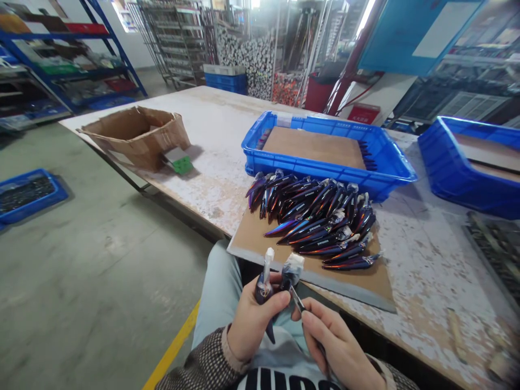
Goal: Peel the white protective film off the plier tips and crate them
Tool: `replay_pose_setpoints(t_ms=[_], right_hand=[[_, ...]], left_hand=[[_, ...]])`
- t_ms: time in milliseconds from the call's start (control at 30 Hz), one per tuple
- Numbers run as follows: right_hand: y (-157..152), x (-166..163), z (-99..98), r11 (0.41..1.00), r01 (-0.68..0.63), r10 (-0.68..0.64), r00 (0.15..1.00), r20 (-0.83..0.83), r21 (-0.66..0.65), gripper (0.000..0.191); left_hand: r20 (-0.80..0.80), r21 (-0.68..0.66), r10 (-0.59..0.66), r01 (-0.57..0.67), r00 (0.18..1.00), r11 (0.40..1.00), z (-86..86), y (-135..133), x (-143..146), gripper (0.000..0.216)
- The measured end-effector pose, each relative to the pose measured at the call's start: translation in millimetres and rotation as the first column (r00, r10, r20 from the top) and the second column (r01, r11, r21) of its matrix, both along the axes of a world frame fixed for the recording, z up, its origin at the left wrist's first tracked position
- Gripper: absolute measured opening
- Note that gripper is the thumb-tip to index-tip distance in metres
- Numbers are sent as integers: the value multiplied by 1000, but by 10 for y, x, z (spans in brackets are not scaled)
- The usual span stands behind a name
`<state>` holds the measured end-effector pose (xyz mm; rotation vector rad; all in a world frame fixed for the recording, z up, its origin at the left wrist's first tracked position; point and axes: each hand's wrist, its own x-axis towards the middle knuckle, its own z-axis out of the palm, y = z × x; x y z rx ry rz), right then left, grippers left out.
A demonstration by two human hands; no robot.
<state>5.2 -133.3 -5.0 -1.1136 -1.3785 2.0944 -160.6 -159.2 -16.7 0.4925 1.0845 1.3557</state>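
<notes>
My left hand [254, 317] is closed around two glossy dark tapered pieces. One piece [264, 291] has a narrow white-wrapped end pointing up, and its dark tip shows below my fingers. The other piece [287, 277], with a wider white-wrapped end, sits between my thumb and fingers. In my right hand [331, 336] I grip a slim knife [298, 300]; its metal blade reaches the second piece just beyond my left thumb. Ahead of my hands lies a pile of similar dark pieces [312, 216], many with white-wrapped ends, on a cardboard sheet [255, 235].
Behind the pile stands a blue crate [325, 173] with cardboard over more dark pieces. Another blue crate [459, 173] is at right. An open cardboard box [138, 143] and a green-and-white block [181, 162] are on the left of the worn white table [215, 189].
</notes>
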Motion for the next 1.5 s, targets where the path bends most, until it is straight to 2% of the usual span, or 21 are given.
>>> replay_pose_setpoints(t_ms=[233, 500, 700, 933, 1100, 1233, 1400, 1500], right_hand=[[-112, 63, -97, 1000, 9, -9, 999, -49, -1, 49], [-275, 98, -143, 994, 58, -61, 998, 29, 88, 53], [-277, 111, -93, 987, 49, -59, 996, 63, 154, 53], [-223, 81, 8, 970, -10, -23, 991, 132, 243, 54], [-206, 37, 85, 961, 7, -51, 987, 152, 278, 56], [-168, 23, 80, 979, -19, -10, 990, 143, 203, 55], [-145, 26, 11, 992, -77, 68, 993, 93, 99, 58], [-144, 20, 7, 993, -66, 58, 995, 81, 95, 56]], left_hand=[[-148, 72, 64, -54, 987, 996, 38, -99, 40, 34], [-229, 119, 65, -38, 971, 992, 27, -221, 25, 31], [-254, 167, 17, 27, 967, 986, 28, -276, -2, 26], [-288, 121, -23, 60, 957, 991, 63, -306, -72, 29], [-291, 131, -37, 78, 956, 988, 97, -315, -93, 30], [-254, 71, 9, 9, 967, 997, 38, -315, -80, 40], [-171, -22, 177, -183, 969, 983, -58, -277, -44, 44], [-146, -20, 186, -191, 972, 981, -63, -266, -39, 45]])
